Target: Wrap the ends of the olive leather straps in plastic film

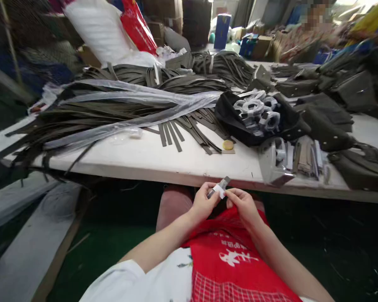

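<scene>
Over my lap, just off the table's near edge, my left hand (pixel 206 200) is closed on a small grey strip-like piece (pixel 226 180). A white, paper-like wrap (pixel 219 191) lies across that piece. My right hand (pixel 242 204) pinches the right edge of the wrap between thumb and fingers. What exactly the grey piece is, I cannot make out. Beyond my hands, cut dark strips (pixel 169 133) fan out on the white table (pixel 135 159). A round yellow disc (pixel 227 144) lies near their right ends.
Long bundles of dark straps (pixel 107 109) with clear plastic sleeves (pixel 176 110) cover the left. A black bag (pixel 228 113) holds white coils (pixel 255 107). Right of it stand a small bin (pixel 272 161) and dark bags (pixel 321 126). A person (pixel 311 31) is at the back right.
</scene>
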The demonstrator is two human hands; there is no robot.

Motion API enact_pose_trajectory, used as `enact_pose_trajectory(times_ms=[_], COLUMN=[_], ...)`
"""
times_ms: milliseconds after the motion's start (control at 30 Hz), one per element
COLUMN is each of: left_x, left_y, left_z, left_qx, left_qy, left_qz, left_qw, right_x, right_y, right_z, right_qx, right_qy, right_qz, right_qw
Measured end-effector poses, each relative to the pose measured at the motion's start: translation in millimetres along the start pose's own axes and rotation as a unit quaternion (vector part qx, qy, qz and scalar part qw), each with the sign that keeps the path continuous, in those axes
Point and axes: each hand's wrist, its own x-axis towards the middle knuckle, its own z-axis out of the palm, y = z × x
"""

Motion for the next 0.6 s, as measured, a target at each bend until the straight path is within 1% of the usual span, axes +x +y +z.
enact_pose_trajectory(times_ms=[133,233,300,467,600], left_x=[2.9,3.7,3.1,0.5,1.3], left_y=[2.5,5.5,7.6,10.9,12.0], left_z=[-1.0,-0.5,0.1,0.5,-1.3], left_qx=[-0.05,-0.093,-0.126,-0.207,-0.233], left_qy=[0.023,0.021,0.016,0.0,-0.004], left_qz=[0.006,0.008,-0.008,-0.079,-0.102], left_qw=[0.998,0.995,0.992,0.975,0.967], right_x=[0.3,-0.1,-0.6,-1.3,-0.8], right_y=[4.5,5.5,5.0,4.8,7.3], right_z=[3.3,4.8,5.3,5.4,5.2], right_qx=[0.008,0.029,0.042,0.052,0.045], right_qy=[0.018,0.02,0.017,0.006,0.002], right_qz=[-0.001,0.001,0.004,0.006,0.005], right_qw=[1.0,0.999,0.999,0.999,0.999])
